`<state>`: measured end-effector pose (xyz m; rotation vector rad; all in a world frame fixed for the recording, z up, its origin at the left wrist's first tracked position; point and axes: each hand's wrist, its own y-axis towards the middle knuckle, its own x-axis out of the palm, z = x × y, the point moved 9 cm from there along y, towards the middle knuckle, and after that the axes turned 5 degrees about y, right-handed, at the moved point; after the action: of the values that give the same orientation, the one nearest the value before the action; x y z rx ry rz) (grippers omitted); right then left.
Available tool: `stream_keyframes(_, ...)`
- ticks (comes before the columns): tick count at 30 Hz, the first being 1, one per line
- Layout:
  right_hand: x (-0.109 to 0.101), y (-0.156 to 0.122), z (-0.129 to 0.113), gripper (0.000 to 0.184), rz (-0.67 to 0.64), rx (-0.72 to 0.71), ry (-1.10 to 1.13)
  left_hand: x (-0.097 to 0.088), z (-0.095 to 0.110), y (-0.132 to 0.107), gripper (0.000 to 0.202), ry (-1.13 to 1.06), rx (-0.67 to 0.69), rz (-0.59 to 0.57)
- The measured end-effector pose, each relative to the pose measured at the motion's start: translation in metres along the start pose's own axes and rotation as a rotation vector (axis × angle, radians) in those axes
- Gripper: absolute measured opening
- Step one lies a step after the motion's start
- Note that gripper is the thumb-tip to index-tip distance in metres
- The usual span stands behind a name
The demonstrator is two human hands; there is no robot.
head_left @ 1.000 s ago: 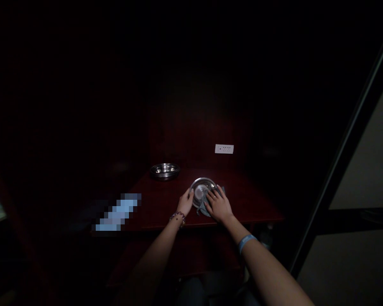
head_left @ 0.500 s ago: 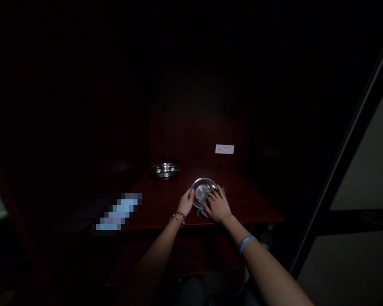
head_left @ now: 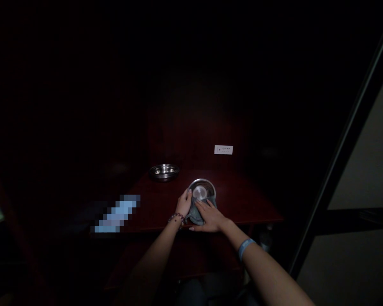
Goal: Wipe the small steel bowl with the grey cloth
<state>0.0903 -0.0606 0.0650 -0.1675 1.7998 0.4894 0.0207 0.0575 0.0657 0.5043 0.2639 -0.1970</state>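
A shiny round stainless-steel bowl (head_left: 200,192) is tilted toward me near the table's front edge. My left hand (head_left: 183,205) is closed on its left rim, thumb on the upper side. With my right hand (head_left: 211,216) I hold a grey-blue cloth (head_left: 195,217) against the bowl's near side, fingers stretched over the fabric and thumb pointing left near the table edge. The cloth covers the near part of the bowl. Further back on the left stands a stack of similar steel bowls (head_left: 164,171).
The dark red wooden table (head_left: 239,199) backs onto a panel with a white power socket (head_left: 224,149). A pixelated bluish patch (head_left: 116,216) covers something at the table's left. A bottle-like object (head_left: 266,240) stands below right. Surroundings are very dark.
My right hand and the cloth have moved from the bowl's right side down and left to its near rim. More of the cloth shows. My left hand keeps its grip.
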Motion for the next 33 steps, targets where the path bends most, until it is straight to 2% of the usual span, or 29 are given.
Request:
stream_keyframes(5, -0.006, -0.001, -0.004, 0.069, -0.038, -0.060, 0.118, -0.005, 0.002, -0.002, 0.044, 0.025, 0.011, 0.030)
stream_keyframes(8, -0.009, -0.003, -0.001, 0.058, -0.030, -0.056, 0.144, -0.007, 0.000, -0.002, 0.043, 0.044, 0.003, 0.041)
stream_keyframes(11, -0.010, -0.007, -0.002, 0.061, -0.033, -0.071, 0.138, -0.008, -0.001, -0.001, 0.043, 0.036, 0.006, 0.053)
stream_keyframes(16, -0.009, -0.008, -0.006, 0.093, -0.049, -0.062, 0.032, -0.010, -0.007, 0.000, 0.044, 0.039, 0.004, 0.068)
stream_keyframes(21, 0.004, -0.009, -0.012, 0.103, -0.004, -0.034, -0.122, -0.010, -0.008, 0.001, 0.042, 0.047, -0.010, 0.048)
stream_keyframes(23, 0.010, -0.013, -0.015, 0.095, 0.013, -0.017, -0.175, -0.010, -0.006, 0.000, 0.042, 0.045, -0.008, 0.033)
stream_keyframes(25, 0.013, -0.020, -0.016, 0.076, 0.018, 0.019, -0.169, -0.010, -0.004, -0.001, 0.041, 0.036, -0.007, 0.030)
stream_keyframes(29, 0.005, -0.034, -0.019, 0.064, -0.057, 0.072, 0.063, -0.008, -0.007, -0.003, 0.044, 0.019, -0.053, 0.010)
stream_keyframes(31, -0.009, -0.037, -0.021, 0.053, -0.077, 0.086, 0.268, -0.009, -0.006, -0.002, 0.043, 0.005, -0.036, 0.032)
stream_keyframes(33, -0.032, -0.036, -0.016, 0.044, -0.019, 0.126, 0.447, -0.011, -0.006, -0.001, 0.042, -0.029, -0.021, 0.052)
